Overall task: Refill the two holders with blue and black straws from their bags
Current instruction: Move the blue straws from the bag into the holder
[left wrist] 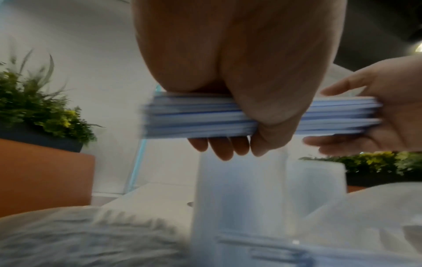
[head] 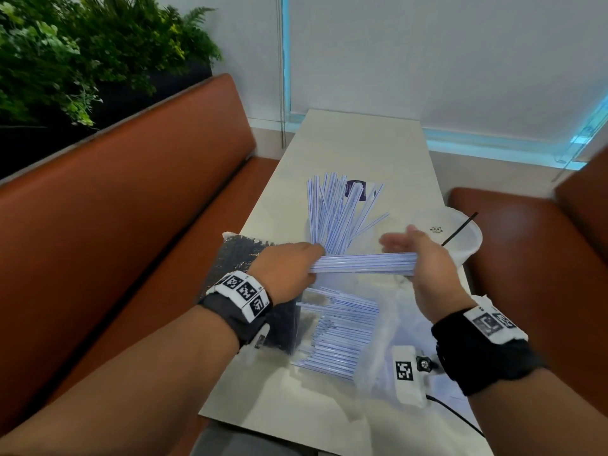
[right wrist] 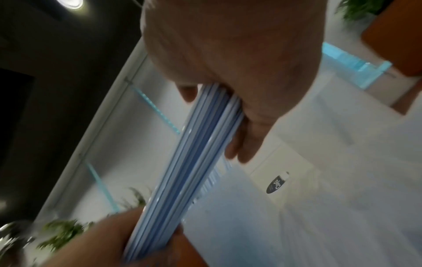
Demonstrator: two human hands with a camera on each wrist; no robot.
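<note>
My left hand point(head: 292, 263) grips a horizontal bundle of blue-striped straws point(head: 365, 263) near its left end, just above the table. My right hand point(head: 416, 255) has its palm against the bundle's right end, thumb above and straight fingers beyond it. In the left wrist view my left hand point(left wrist: 239, 72) is curled round the bundle point(left wrist: 194, 117), whose ends meet the right palm point(left wrist: 399, 112). Behind it a clear holder point(head: 308, 230) has several blue straws point(head: 332, 209) fanned out. The white holder point(head: 460, 241) to the right has one black straw point(head: 460, 227). The black-straw bag point(head: 237, 258) lies left, the open blue-straw bag point(head: 342, 337) below my hands.
The narrow white table point(head: 362, 143) runs away from me between two orange benches point(head: 148, 209). A white tagged device point(head: 408, 373) with a black cable lies near the table's front right. Plants stand behind the left bench, a window wall at the far end.
</note>
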